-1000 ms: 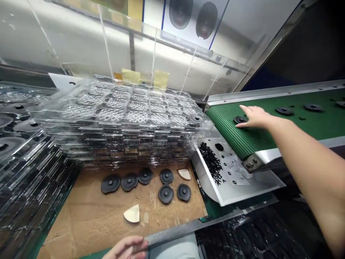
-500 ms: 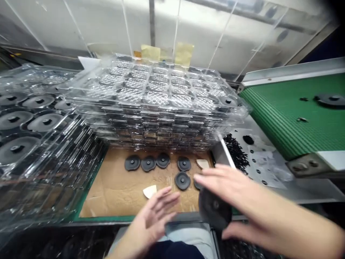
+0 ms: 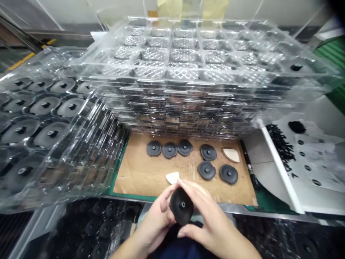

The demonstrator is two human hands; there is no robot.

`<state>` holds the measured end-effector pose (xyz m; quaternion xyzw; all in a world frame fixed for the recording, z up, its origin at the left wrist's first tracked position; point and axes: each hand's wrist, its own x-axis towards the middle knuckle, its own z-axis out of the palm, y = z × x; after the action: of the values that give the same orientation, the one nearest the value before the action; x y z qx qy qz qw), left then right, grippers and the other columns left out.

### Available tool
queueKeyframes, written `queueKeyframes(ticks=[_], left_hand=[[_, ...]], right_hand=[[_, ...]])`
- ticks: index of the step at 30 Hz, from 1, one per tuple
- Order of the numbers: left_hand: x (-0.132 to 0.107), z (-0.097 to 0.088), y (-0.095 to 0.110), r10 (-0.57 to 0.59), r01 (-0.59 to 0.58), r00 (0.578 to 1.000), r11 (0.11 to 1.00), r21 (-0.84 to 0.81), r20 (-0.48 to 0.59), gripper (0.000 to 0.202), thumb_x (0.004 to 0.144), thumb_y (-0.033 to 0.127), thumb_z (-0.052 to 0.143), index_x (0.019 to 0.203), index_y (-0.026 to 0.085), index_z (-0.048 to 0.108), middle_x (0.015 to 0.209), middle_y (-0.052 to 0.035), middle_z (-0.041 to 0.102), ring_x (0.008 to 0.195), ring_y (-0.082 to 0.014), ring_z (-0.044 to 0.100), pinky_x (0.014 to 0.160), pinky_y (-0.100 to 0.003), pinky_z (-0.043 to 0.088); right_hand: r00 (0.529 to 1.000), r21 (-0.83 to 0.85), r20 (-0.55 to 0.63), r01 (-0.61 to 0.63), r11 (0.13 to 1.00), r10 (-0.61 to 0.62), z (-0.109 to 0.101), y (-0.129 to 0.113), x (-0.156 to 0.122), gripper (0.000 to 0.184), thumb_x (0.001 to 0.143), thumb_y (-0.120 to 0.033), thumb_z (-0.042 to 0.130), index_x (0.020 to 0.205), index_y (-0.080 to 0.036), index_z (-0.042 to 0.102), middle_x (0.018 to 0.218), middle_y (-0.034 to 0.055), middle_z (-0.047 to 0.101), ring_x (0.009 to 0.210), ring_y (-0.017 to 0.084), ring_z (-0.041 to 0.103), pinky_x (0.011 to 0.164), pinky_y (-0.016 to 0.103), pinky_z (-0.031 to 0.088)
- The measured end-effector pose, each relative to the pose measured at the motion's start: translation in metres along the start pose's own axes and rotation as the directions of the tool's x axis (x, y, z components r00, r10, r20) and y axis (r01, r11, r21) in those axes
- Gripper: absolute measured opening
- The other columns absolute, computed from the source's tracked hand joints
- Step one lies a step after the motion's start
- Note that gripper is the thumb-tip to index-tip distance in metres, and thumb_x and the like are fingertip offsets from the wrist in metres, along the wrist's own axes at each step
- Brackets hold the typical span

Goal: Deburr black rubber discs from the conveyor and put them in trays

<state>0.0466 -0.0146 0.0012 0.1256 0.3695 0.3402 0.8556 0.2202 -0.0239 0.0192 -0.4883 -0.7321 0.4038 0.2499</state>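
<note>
Disc [image 3: 178, 216] sits near the cardboard [image 3: 151, 180], held at its rim by my left hand [image 3: 159, 216] and right hand [image 3: 208, 212], probably to keep its stub [image 3: 183, 204] uncovered, while six spare discs [image 3: 207, 172] lie stub-up, presumably for steadiness.

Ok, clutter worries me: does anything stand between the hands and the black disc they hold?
Nothing visible does: the left hand and right hand both touch the black disc directly. The nearer pale wedge lies on the cardboard beyond them, not in between.
</note>
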Motion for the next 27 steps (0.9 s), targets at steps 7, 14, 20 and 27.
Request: queueKeyframes(ticks=[7, 14, 20, 27], left_hand=[[-0.015, -0.027, 0.019, 0.183, -0.212, 0.966, 0.964, -0.157, -0.182, 0.061, 0.06, 0.044, 0.08, 0.116, 0.024, 0.063, 0.12, -0.0099, 0.065, 0.109, -0.0295, 0.062, 0.095, -0.041, 0.048], [-0.02, -0.046, 0.039, 0.291, -0.348, 0.913, 0.921, -0.175, -0.286, 0.066, 0.062, 0.044, 0.078, 0.123, 0.026, 0.058, 0.125, -0.0088, 0.063, 0.112, -0.0279, 0.061, 0.101, -0.04, 0.045], [-0.019, -0.038, 0.047, 0.346, -0.396, 0.892, 0.908, -0.134, -0.293, 0.063, 0.057, 0.04, 0.083, 0.114, 0.024, 0.063, 0.118, -0.0066, 0.067, 0.11, -0.0273, 0.062, 0.096, -0.037, 0.049], [-0.02, -0.019, 0.045, 0.286, -0.324, 0.901, 0.944, -0.067, -0.325, 0.059, 0.056, 0.028, 0.084, 0.111, 0.025, 0.064, 0.109, -0.003, 0.07, 0.101, -0.0226, 0.064, 0.085, -0.027, 0.052]], right_hand=[[0.95, -0.16, -0.196, -0.275, 0.948, 0.243, 0.04, 0.044, 0.041, 0.038, 0.092, -0.03, 0.046, 0.128, -0.02, 0.053, 0.114, 0.0132, 0.057, 0.077, 0.019, 0.065, 0.075, 0.039, 0.056], [0.998, -0.157, -0.053, -0.031, 0.987, 0.023, 0.08, 0.039, 0.05, 0.025, 0.089, -0.016, 0.045, 0.102, -0.021, 0.066, 0.089, 0.0083, 0.065, 0.083, 0.02, 0.062, 0.074, 0.033, 0.052], [0.983, -0.076, -0.18, 0.005, 0.997, -0.019, 0.038, -0.021, 0.079, 0.023, 0.093, -0.025, 0.048, 0.11, -0.019, 0.062, 0.092, 0.0055, 0.068, 0.075, 0.014, 0.063, 0.065, 0.024, 0.051], [0.977, 0.038, 0.002, 0.212, 0.977, -0.212, 0.021, -0.084, 0.084, 0.021, 0.091, -0.013, 0.046, 0.099, -0.018, 0.065, 0.083, 0.0028, 0.067, 0.074, 0.013, 0.063, 0.068, 0.022, 0.052]])
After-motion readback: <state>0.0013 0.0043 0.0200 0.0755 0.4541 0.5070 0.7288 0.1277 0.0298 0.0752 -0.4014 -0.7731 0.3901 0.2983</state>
